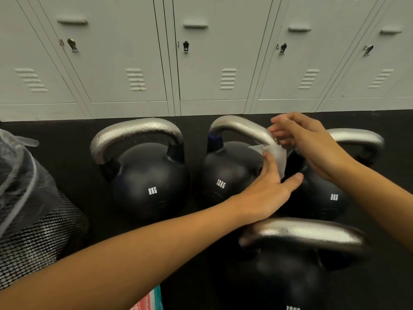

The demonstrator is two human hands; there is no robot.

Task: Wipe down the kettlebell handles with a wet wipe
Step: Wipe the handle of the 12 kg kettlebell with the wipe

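**Kettlebell wipe-down, both hands at the 12KG bell**

Kettlebells sit on a dark floor [67, 139] in front of a row of grey lockers [212, 52]. Four of them show: an 8KG kettlebell [149, 186] on the left, a 12KG kettlebell [225, 175] in the middle, a right-hand kettlebell [324, 198] whose label is hard to read for sure, and a near kettlebell [286, 271] at the bottom, blurry and with its label cut off by the frame edge.

The wet wipe [277, 155] is a thin, see-through white sheet hanging at the right end of the 12KG bell's silver handle [239, 126], in the gap between that bell and the right-hand one. The left hand [270, 193] reaches in with fairly straight fingers, fingertips up against the wipe and thumb spread out to the right. Whether it's actually pinching the sheet is hard to say. The right hand [312, 146] comes from above with fingers curled, pinching the wipe's top edge right at the handle. The two hands are close but not touching.

That arm covers a good part of the right-hand bell's handle. At the left edge stands a black mesh bin [42, 238] with a clear plastic liner [20, 162], only partly in view. Some pink and teal packaging [149, 303] pokes in at the bottom edge, too cut off to identify.
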